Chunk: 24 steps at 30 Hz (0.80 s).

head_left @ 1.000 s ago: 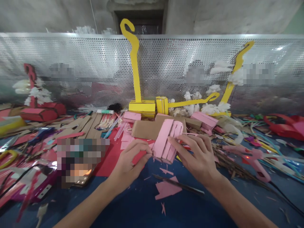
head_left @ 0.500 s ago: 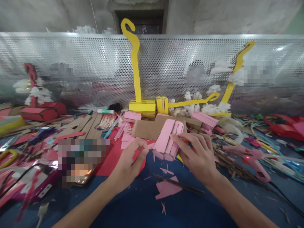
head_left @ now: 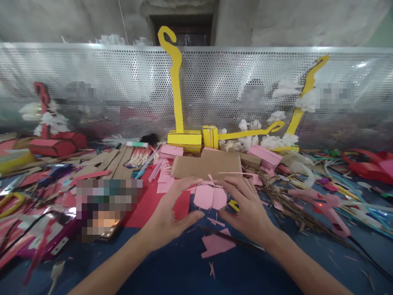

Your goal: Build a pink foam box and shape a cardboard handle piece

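Observation:
A small pink paper-covered piece [head_left: 210,196] stands end-on toward me above the blue table [head_left: 172,266], held between both hands. My left hand [head_left: 170,213] curls round its left side, thumb under and fingers over the top. My right hand [head_left: 245,207] wraps its right side the same way. Behind it lies a flat brown cardboard block [head_left: 207,166]. Pink paper scraps [head_left: 216,243] and a thin dark stick [head_left: 233,241] lie on the table just below the hands.
A perforated metal screen [head_left: 123,86] closes the back. Yellow hooked paper models [head_left: 179,102] with white cotton stand before it, a red model [head_left: 49,139] at left. Cardboard strips, a pink glue gun [head_left: 325,205], a phone [head_left: 104,217], red paper and clutter ring the hands.
The pink piece was tilted up with its strip-covered face showing; now it is turned down with its end toward me. My left hand has come back onto it, and both hands have closed in.

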Tool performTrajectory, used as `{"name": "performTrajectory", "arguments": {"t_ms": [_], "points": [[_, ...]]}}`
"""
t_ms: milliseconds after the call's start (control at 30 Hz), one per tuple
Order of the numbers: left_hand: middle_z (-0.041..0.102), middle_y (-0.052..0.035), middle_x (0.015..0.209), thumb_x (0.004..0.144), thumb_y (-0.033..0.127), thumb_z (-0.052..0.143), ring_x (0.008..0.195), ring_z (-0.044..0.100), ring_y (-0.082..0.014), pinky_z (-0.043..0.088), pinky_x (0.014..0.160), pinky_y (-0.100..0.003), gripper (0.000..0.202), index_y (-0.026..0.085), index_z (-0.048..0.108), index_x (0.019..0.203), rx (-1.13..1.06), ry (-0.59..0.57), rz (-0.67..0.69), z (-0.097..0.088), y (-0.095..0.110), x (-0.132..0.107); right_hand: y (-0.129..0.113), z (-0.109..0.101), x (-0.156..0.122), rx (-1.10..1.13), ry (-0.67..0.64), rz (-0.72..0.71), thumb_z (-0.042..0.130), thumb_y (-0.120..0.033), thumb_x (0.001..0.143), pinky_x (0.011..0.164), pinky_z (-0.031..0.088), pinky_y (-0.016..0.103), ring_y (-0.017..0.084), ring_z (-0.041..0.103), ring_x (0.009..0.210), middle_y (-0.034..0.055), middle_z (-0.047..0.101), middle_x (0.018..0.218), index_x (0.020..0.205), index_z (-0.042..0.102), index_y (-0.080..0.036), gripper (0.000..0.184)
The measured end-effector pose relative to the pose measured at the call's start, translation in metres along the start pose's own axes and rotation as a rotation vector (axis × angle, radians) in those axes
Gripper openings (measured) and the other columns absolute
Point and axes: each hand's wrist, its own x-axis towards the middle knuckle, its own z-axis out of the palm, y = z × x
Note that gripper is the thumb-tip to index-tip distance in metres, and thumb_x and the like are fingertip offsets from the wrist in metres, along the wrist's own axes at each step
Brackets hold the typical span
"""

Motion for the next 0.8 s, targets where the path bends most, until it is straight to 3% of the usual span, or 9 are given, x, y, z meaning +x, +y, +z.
{"name": "performTrajectory", "arguments": {"t_ms": [233,433,633,800], "points": [[0.069,-0.0022,0.127,0.084,0.023,0.080,0.121,0.061,-0.0199,0.048,0.108,-0.038,0.052,0.034,0.060,0.131,0.024,0.112,0.079,-0.001,-0.004,0.003,-0.007,-0.002,0.000,0.197,-0.121,0.043,0.067,-0.014,0.084,0.099,0.051,0.045,0.030,0.058,0.122,0.0113,0.064,0.127,0.134,0.055,-0.024,0.052],[0.070,-0.0039,0.129,0.085,0.022,0.078,0.120,0.063,-0.0204,0.050,0.107,-0.039,0.053,0.033,0.059,0.133,0.060,0.104,0.087,-0.001,0.000,-0.001,-0.011,0.002,-0.002,0.307,-0.132,0.117,0.071,-0.022,0.089,0.102,0.051,0.046,0.029,0.057,0.126,0.0112,0.061,0.134,0.138,0.051,-0.027,0.053],[0.070,-0.0062,0.127,0.081,0.022,0.082,0.119,0.063,-0.0227,0.051,0.105,-0.040,0.056,0.032,0.061,0.132,0.011,0.124,0.129,0.002,0.002,-0.001,-0.011,0.008,-0.004,0.438,-0.123,0.160,0.069,-0.010,0.085,0.103,0.050,0.045,0.028,0.059,0.123,0.0083,0.065,0.129,0.131,0.056,-0.029,0.052],[0.070,-0.0091,0.125,0.080,0.021,0.081,0.119,0.063,-0.0249,0.053,0.102,-0.042,0.053,0.028,0.062,0.129,0.001,0.132,0.151,0.005,0.007,-0.004,-0.014,0.013,-0.005,0.533,-0.114,0.164,0.069,-0.013,0.086,0.099,0.051,0.043,0.026,0.062,0.117,0.0081,0.067,0.127,0.129,0.057,-0.029,0.048]]}}
